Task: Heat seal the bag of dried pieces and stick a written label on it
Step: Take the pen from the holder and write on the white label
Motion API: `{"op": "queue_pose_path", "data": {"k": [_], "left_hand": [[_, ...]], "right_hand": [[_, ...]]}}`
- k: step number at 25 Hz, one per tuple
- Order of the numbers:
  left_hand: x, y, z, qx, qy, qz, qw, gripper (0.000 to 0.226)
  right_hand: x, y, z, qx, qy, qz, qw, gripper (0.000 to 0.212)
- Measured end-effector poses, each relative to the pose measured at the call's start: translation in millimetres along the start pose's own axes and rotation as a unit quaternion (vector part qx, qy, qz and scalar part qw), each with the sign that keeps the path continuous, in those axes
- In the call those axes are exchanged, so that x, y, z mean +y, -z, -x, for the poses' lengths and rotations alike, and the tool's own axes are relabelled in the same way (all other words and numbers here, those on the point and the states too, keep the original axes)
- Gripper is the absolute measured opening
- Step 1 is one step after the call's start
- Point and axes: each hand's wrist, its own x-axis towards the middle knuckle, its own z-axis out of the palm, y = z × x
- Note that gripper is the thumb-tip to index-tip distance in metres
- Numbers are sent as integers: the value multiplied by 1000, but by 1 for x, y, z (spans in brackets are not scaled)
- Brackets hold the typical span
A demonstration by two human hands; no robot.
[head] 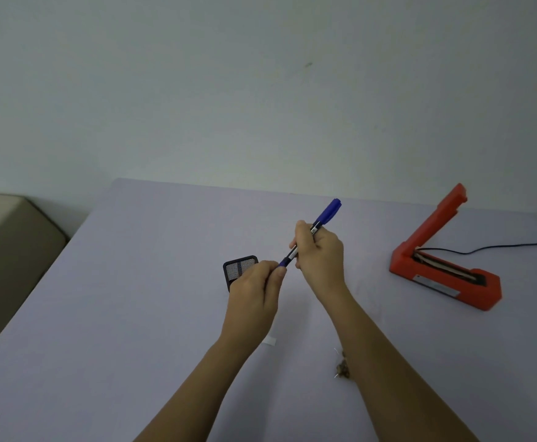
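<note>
Black mesh holder [240, 266] behind left hand [254, 298], which pinches lower cap of marker [329, 213] | white label [270, 341] below | right hand [319, 253] grips marker barrel | bag of dried pieces [343, 368] mostly hidden under right forearm; we judge it light, limp: take its top edge | red heat sealer [442, 263] open, far right.

Right forearm [388, 362] hides most of the bag [343, 369] — left wrist [241, 330], part of the label [271, 342].
</note>
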Motion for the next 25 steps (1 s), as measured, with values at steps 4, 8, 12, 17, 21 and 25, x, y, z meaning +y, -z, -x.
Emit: {"op": "queue_pose_path", "data": {"k": [4,8,12,17,21,25], "left_hand": [[-2,0,1,-40,50,34,997,24],[-13,6,11,-67,153,148,975,32],[-25,18,17,-87,215,257,938,36],[-68,21,56,-2,423,500,756,27],[-116,13,58,6,419,204,885,24],[-171,19,63,-44,338,-131,931,12]], "right_hand": [[1,-4,-3,-23,-25,2,999,42],[4,-15,-1,-56,-12,-16,998,41],[13,-32,10,-73,-29,-21,997,41],[12,-12,-21,-5,-83,-112,990,35],[30,-26,-5,-99,-29,-76,992,28],[87,-19,34,-78,-73,-91,990,25]]}}
